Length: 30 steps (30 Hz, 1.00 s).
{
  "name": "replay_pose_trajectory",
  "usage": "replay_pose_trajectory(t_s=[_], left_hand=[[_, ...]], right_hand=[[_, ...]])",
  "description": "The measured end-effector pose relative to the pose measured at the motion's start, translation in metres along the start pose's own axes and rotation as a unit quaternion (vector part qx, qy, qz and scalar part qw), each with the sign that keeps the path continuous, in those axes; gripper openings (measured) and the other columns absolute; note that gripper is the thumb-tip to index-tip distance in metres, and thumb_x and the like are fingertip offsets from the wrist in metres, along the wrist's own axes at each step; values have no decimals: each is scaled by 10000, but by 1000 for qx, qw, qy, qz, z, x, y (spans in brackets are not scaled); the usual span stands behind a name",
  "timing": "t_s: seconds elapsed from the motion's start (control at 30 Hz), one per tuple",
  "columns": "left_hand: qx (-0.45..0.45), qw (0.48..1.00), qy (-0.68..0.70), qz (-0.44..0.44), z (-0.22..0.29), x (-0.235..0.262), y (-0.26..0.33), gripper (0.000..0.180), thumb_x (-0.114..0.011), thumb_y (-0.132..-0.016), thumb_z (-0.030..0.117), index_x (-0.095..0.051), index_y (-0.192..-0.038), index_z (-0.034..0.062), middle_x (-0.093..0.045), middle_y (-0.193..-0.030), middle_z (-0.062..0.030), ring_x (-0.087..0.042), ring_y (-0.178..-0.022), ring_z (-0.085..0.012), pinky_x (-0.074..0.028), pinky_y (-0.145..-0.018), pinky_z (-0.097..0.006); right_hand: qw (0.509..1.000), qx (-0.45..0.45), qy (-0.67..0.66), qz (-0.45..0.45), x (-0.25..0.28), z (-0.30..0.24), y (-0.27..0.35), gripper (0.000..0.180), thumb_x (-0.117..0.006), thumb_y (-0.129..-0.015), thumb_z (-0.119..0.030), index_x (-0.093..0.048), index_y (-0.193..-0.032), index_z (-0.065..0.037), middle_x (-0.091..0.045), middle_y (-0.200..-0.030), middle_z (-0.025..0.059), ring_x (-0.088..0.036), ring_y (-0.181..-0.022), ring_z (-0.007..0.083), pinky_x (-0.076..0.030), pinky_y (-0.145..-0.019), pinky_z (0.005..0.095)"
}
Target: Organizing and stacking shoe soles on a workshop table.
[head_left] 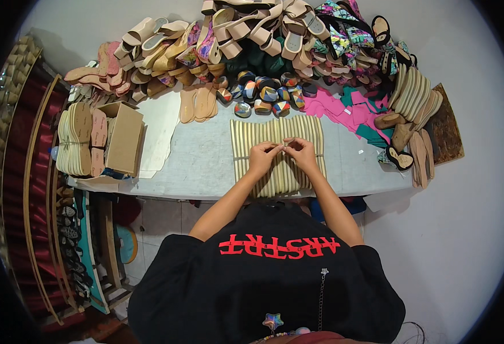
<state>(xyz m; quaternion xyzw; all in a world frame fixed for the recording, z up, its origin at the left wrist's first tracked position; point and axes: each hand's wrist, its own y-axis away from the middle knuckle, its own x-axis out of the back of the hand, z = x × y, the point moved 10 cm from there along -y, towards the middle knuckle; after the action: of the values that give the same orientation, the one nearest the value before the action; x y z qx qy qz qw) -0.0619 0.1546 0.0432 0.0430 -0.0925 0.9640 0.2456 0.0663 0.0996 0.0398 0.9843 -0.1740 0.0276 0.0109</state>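
Observation:
A bundle of soles (277,180), packed on edge so that cream and dark stripes show, lies on the table right in front of me. A thin dark string (239,157) runs across its middle and passes under my hands. Over the bundle's centre, my left hand (264,157) and my right hand (302,153) meet fingertip to fingertip. Both are closed in a pinch on the string, with a small pale bit showing between the fingertips. My fingers hide the exact point where the string is held.
Sandals and wedges (252,28) are heaped along the back, with colourful patterned heels (263,92) before them. Left stand a cardboard box (124,140) and tied soles (74,140). Pink fabric scraps (338,112), another striped sole bundle (415,94) and a black sandal (400,159) lie right.

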Motion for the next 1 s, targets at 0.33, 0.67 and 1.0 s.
replay_pose_trajectory(t_s=[0.33,0.67,1.0], left_hand=[[150,982,32,-105,-13,-9,-14,203,-661,-779,178,-652,-772,-25,-602,-654,-23,-488,-571,-62,-390,-528,-217],[123,986,52,-96,-18,-9,-13,139,-671,-764,111,-644,-791,-23,-635,-742,-60,-555,-684,-85,-445,-633,-224],[-22,998,-35,-37,18,2,-10,92,-696,-710,59,-660,-775,4,-575,-778,-57,-542,-690,-119,-434,-609,-232]], right_hand=[[982,135,133,26,-1,-35,12,56,-643,-717,15,-662,-767,-1,-617,-736,70,-579,-621,127,-455,-588,228],[984,91,154,3,-6,-30,8,131,-670,-691,-78,-634,-783,9,-608,-696,94,-584,-614,173,-466,-581,277],[985,36,169,-26,-9,-18,-3,172,-623,-763,-76,-625,-894,35,-643,-778,124,-620,-686,171,-485,-598,262]])
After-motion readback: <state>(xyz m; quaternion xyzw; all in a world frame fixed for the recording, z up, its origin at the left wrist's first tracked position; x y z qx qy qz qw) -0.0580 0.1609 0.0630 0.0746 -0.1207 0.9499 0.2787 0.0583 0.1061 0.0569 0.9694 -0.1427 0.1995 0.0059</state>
